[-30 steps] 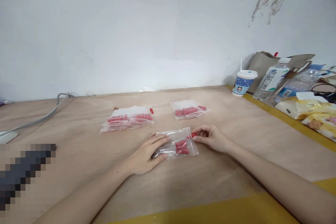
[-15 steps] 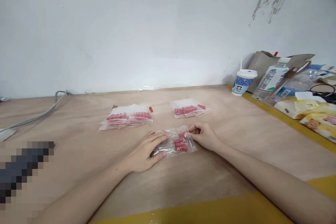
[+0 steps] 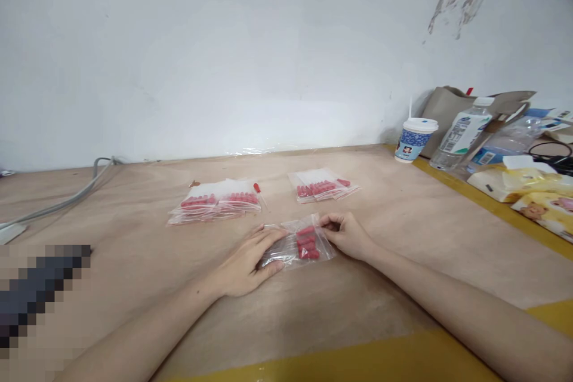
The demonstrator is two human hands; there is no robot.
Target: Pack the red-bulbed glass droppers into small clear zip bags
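Observation:
A clear plastic zip bag [image 3: 290, 256] lies flat on the table between my hands. Inside it several droppers are lined up side by side, their red bulbs [image 3: 308, 245] toward the right end; their thin tubes are hard to see. My left hand [image 3: 250, 259] rests on the bag's left part, fingers stretched and thumb apart. At the bag's upper right end, the fingers of my right hand [image 3: 342, 230] are pinched together on its edge. Beyond my hands lie a large pile of filled bags [image 3: 215, 200] and a smaller pile [image 3: 320, 185]. One loose dropper [image 3: 257, 188] lies beside the larger pile.
On the right stand a paper cup [image 3: 414, 140] with a straw and a water bottle [image 3: 463, 134], before a grey bag [image 3: 441, 113]. A yellow tissue pack [image 3: 546, 209] lies nearer. A grey cable [image 3: 80, 191] runs along the left. The wall [image 3: 224, 54] closes off the back.
The uppermost dropper in the bag has slid left, its red bulb now level with the others. My right fingers have drawn back slightly to the bag's edge. My left hand has stayed put.

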